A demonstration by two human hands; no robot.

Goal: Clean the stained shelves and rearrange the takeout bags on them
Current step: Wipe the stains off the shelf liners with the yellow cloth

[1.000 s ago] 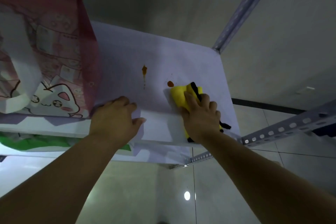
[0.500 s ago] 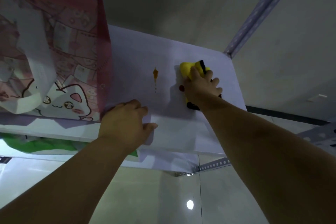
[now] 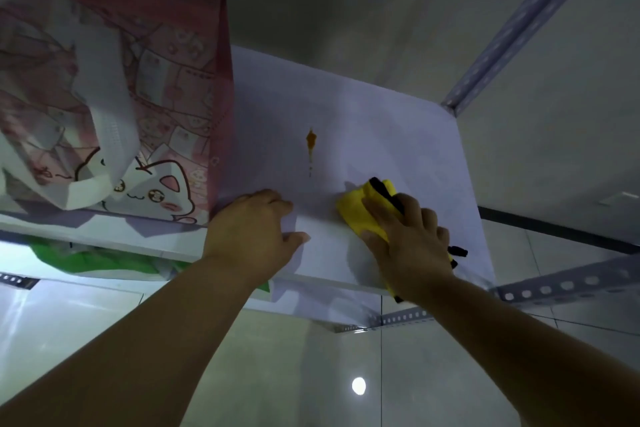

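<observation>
- Head view, what is hidden or cut off: the pink takeout bag (image 3: 166, 87) with a cartoon cat print runs out of the picture at the top and left, so its full shape cannot be seen. Its white handles hang blurred in front of it.
- A green bag (image 3: 83, 262) on the level below shows only as a strip under the shelf edge. The rest is covered.
- Most of the yellow cloth (image 3: 358, 210) lies under the right hand (image 3: 410, 246). Only its far left corner, a black trim and a bit at the shelf's front edge show.
- The right fingers (image 3: 379, 210) lie spread over the cloth and press it onto the shelf (image 3: 398, 128), with the thumb at the cloth's near side.
- The left hand (image 3: 254, 232) rests on the shelf's front part, just beside the pink bag's corner. Its thumb points towards the cloth and it holds nothing. The fingertips are foreshortened and hard to make out.
- Surface: the shelf is white, and an orange-brown stain (image 3: 311, 142) with a thin trail sits near its middle. The stain is beyond the two hands and clear of the cloth.
- Room: a perforated metal upright (image 3: 519, 24) rises at the far right corner and a perforated rail (image 3: 568, 284) runs at the right. A plain grey wall (image 3: 381, 4) stands behind. The glossy tiled floor (image 3: 294, 374) below carries a round light reflection (image 3: 358, 385). The light is dim.
</observation>
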